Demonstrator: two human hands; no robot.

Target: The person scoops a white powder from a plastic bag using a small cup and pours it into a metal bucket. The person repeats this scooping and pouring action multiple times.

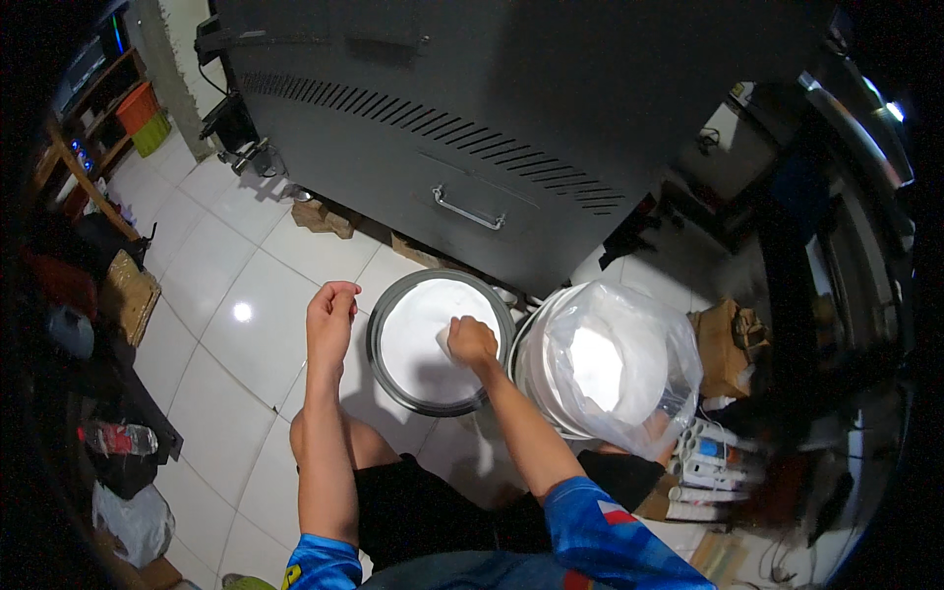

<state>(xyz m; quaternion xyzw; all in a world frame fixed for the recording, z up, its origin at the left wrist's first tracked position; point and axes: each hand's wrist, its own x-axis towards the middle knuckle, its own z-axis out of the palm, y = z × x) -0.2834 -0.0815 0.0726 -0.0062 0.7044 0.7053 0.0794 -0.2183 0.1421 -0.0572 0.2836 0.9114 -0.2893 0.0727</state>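
A round, grey-rimmed tub (377, 366) full of white powder (418, 329) stands on the floor before me. My right hand (473, 340) is over the powder with its fingers closed. A small pale shape shows at its fingertips, too close in colour to the powder to make out. Left of the tub, my left hand (332, 310) hovers above the floor tiles, its fingers curled in and nothing visible in them. Touching or nearly touching the tub on the right is a white bucket (531, 379), lined with a clear plastic bag (674, 344) and holding more white material.
A big dark grey metal cabinet (364, 147) with vent slots and a handle (469, 208) rises just beyond the tub. Cardboard boxes (726, 344) and white tubes (713, 462) are at the right. A bottle (118, 439) and a plastic bag (138, 521) lie at the left.
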